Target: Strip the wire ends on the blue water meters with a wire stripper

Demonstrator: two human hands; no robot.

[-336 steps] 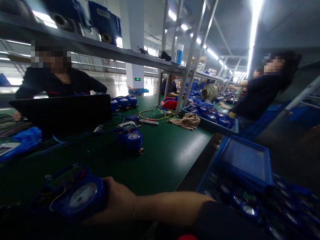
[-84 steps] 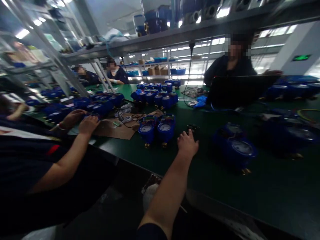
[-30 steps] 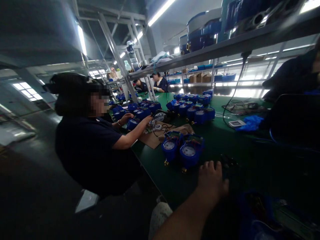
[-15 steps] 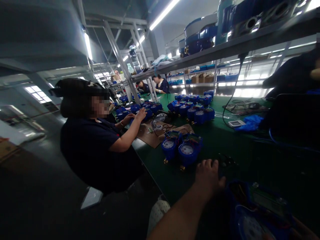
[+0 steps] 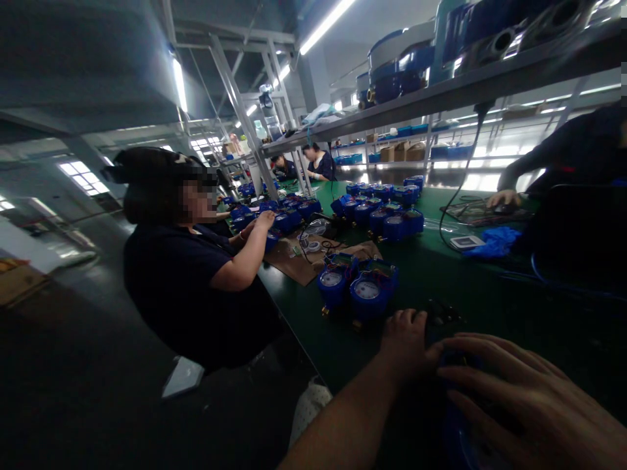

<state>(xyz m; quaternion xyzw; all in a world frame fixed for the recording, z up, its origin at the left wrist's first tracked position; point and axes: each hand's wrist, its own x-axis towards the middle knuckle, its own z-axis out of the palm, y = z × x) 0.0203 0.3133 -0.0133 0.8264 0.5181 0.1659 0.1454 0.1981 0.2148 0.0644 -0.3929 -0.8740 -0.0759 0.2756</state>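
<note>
A blue water meter lies at the bottom right of the head view, mostly covered by my hands and in deep shadow. My left hand is at its far left side, fingers bent and thumb toward the meter, closed around a dark part of it. Over the meter's top spreads my right hand, its fingers stretched out and apart, the fingertips close to my left thumb. Just beyond my left hand lies a small dark tool or cable bundle, too dim to name.
Two open water meters with wires showing stand beyond my left hand. Several more meters sit farther back on the green table. A co-worker works at left; another person's hand rests at right. A shelf runs above.
My right hand has come in from the bottom right corner and now covers the meter. My left hand has stayed almost in place. At right, another person's arm has reached onto the table.
</note>
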